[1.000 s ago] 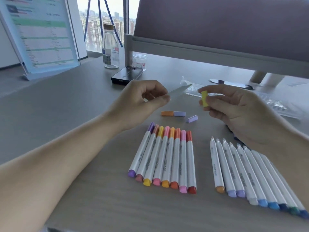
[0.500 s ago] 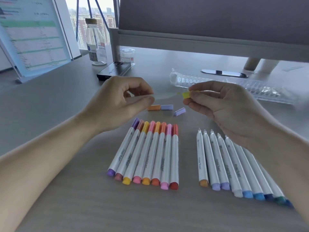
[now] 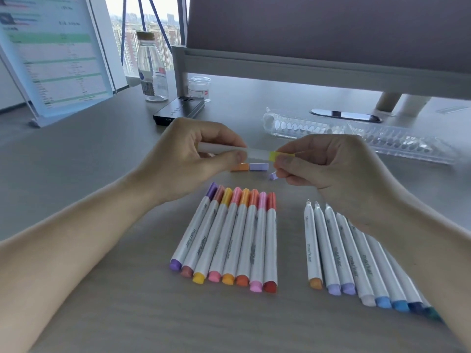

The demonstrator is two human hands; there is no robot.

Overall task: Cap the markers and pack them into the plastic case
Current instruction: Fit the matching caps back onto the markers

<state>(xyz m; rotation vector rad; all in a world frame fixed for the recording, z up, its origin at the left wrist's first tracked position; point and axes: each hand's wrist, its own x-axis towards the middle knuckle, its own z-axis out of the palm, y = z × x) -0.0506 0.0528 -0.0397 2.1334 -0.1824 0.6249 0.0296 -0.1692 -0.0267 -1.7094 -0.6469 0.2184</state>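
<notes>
Left hand (image 3: pixel 193 154) grasps white marker barrel (image 3: pixel 257 151) between thumb and fingers, level above wood-grain desk (image 3: pixel 127 314). Right hand (image 3: pixel 328 169) pinches small yellow cap (image 3: pixel 281 156); cap touches barrel's right end. Below left: row of eight capped white markers (image 3: pixel 229 238). Below right: row of uncapped white markers (image 3: pixel 356 256), partly under right forearm. Loose orange cap (image 3: pixel 239 167) and lilac cap (image 3: pixel 258 166) lie behind capped row. Clear ridged plastic case (image 3: pixel 382 140) lies further back on right.
</notes>
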